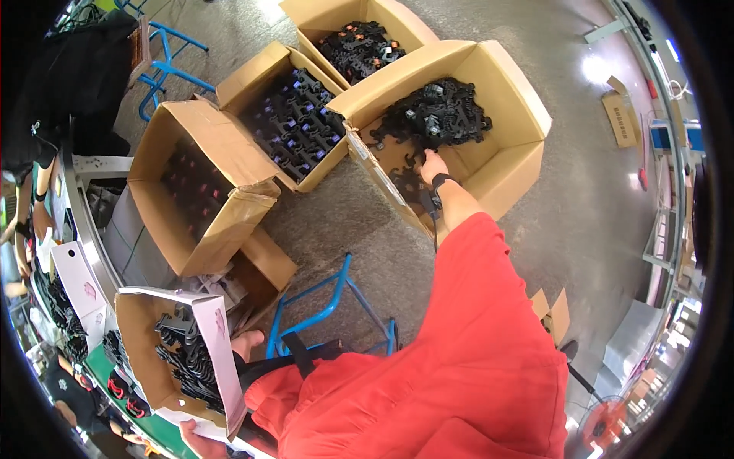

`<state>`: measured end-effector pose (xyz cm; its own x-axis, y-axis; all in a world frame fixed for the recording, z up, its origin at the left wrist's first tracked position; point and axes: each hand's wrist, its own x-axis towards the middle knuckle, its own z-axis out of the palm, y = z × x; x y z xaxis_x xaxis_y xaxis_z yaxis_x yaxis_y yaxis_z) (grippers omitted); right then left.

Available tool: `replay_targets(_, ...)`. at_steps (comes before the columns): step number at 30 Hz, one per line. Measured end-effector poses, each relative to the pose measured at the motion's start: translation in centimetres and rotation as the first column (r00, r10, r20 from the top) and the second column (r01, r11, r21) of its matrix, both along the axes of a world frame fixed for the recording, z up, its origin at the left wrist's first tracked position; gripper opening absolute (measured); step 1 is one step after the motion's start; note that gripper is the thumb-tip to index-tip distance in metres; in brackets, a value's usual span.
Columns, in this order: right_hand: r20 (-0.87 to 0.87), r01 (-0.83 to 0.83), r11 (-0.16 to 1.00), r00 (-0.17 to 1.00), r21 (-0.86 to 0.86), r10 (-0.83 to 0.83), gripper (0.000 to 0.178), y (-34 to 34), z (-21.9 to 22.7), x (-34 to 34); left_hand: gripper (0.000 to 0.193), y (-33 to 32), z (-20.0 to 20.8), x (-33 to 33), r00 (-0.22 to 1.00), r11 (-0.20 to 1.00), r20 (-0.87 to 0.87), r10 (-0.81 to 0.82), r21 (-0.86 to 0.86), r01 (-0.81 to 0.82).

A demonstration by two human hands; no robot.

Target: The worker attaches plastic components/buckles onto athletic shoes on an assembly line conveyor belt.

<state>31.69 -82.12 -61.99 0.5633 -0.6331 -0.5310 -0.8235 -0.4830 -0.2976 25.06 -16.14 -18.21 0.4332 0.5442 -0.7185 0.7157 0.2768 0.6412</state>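
Ahead of the right hand [434, 165], black parts [447, 115] lie with long axes mixed; forearm [459, 203] extended forward, grip indeterminate.

Floor [566, 206]: grey, hard and smooth, mottled in places; bright light reflections noted at the top and upper right. Left side: desk [95, 366] with green surface and pale metal edge. Blue tubular stool [332, 297] stands on the floor at centre; a further blue tubular frame [164, 67] at upper left. Right side: grey metal frame [657, 256]; detail beyond it indistinct.
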Motion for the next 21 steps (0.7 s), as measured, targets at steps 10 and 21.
replay_targets(10, 0.280, 0.356, 0.878, 0.850, 0.321, -0.447, 0.082, -4.7, -14.2, -1.5, 0.006, 0.0, -0.4, -1.6, 0.999, 0.999, 0.038, 0.024, -0.030, -0.023)
replay_targets(21, -0.019, 0.116, 0.989, 0.993, -0.090, -0.119, 0.064, -2.2, -7.9, 1.6, 0.036, -0.8, -1.5, -2.5, 0.987, 0.998, 0.158, -0.041, -0.038, 0.048)
